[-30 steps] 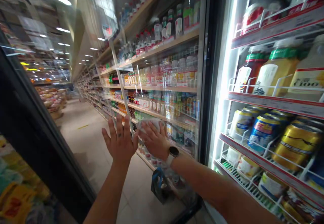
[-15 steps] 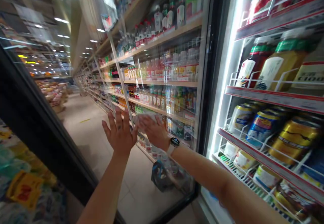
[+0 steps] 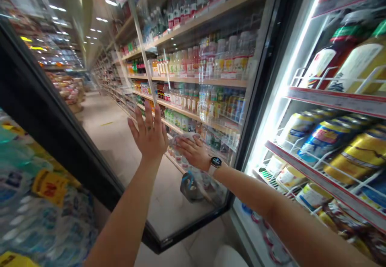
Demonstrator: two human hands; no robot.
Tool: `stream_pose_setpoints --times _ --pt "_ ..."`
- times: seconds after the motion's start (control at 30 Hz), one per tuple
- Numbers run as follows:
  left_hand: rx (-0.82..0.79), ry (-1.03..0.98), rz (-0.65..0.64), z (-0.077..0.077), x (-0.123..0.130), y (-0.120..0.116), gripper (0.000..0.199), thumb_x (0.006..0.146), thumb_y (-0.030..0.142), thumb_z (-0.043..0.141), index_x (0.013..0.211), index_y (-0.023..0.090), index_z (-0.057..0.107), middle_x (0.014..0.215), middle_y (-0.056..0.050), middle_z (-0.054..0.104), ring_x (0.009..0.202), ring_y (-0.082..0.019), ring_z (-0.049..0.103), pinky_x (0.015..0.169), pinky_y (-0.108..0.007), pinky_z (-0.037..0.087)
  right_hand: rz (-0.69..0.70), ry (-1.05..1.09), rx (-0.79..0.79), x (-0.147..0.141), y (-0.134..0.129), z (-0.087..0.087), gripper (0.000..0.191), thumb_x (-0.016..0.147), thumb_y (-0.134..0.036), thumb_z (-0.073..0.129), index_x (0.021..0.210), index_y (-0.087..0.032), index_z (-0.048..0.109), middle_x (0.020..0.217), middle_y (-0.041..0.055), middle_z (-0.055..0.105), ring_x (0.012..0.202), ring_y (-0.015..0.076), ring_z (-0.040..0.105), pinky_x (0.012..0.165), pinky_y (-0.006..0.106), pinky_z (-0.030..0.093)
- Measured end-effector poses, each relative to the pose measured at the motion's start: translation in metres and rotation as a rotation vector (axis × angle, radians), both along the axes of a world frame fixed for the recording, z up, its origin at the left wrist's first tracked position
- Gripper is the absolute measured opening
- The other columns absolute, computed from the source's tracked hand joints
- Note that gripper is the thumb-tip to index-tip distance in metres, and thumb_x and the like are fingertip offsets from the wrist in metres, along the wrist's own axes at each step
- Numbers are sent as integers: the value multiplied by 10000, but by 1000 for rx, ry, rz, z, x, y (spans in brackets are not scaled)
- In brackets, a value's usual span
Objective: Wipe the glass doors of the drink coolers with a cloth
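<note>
A glass door [image 3: 193,230] with a black frame stands open in front of me, beside a lit drinks cooler. My left hand [image 3: 151,135] rests palm-forward against the glass, fingers spread, holding nothing. Just to its right, my right hand [image 3: 194,151] lies flat over a pale, thin cloth [image 3: 187,134] and presses it to the glass. Only the cloth's edge shows past the fingers; most of it is hidden under them. A dark round watch [image 3: 216,162] sits on my right wrist.
Cooler shelves [image 3: 331,100] with bottles and cans stand at right. Wooden shelves [image 3: 205,81] of bottles show through the glass. Wrapped bottles [image 3: 39,226] with a yellow sign [image 3: 50,186] are stacked at lower left. A white rounded object [image 3: 230,257] sits below the door.
The view has tilted down, showing more of the door's lower frame. My right hand, blurred before, has shifted slightly away from my left hand with the cloth. The left stays on the glass.
</note>
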State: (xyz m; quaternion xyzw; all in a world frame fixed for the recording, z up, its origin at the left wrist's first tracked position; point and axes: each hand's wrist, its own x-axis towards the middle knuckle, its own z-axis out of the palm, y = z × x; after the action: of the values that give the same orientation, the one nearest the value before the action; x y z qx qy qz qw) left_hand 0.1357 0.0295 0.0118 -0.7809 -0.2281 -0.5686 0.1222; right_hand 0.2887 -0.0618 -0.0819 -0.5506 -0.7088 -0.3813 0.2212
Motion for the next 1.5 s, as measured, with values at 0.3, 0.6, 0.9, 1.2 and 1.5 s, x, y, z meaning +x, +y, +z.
stream_pose_setpoints --times 0.3,0.6,0.9,1.2,1.5 --pt "-87 7 -45 5 -1 -7 581 999 485 258 1514 220 300 1617 -42 192 1499 -241 -54 1215 -567 -107 -60 3 174 13 -14 121 563 947 -30 383 1470 -238 396 1545 31 403 1453 187 299 1219 501 90" --pt "-43 5 -53 6 -2 -13 581 1011 488 260 1514 197 269 1625 22 120 1496 -267 -46 1217 -568 -93 -167 71 377 -8 -4 181 589 965 -164 72 1459 -79 381 1522 71 402 1420 262 170 1118 452 157" --pt "38 -5 25 2 1 -11 553 1004 390 318 1524 208 270 1613 -83 195 1506 -255 0 1221 -572 -37 -29 -17 8 -25 -21 -23 498 968 -127 400 1433 -293 467 1487 -5 495 1396 144 418 1255 425 100" --pt "110 -23 116 -2 0 -4 550 979 323 375 1516 240 292 1581 -98 279 1502 -262 92 1225 -553 55 8 -25 311 5 8 136 559 941 -90 413 1473 -260 390 1578 52 353 1479 197 257 1230 551 -6" --pt "43 27 70 1 -3 -10 550 999 348 319 1527 208 255 1601 -108 232 1504 -220 -27 1217 -559 -33 22 -46 173 10 6 107 569 955 -64 383 1471 -301 396 1567 3 376 1485 180 240 1240 527 33"
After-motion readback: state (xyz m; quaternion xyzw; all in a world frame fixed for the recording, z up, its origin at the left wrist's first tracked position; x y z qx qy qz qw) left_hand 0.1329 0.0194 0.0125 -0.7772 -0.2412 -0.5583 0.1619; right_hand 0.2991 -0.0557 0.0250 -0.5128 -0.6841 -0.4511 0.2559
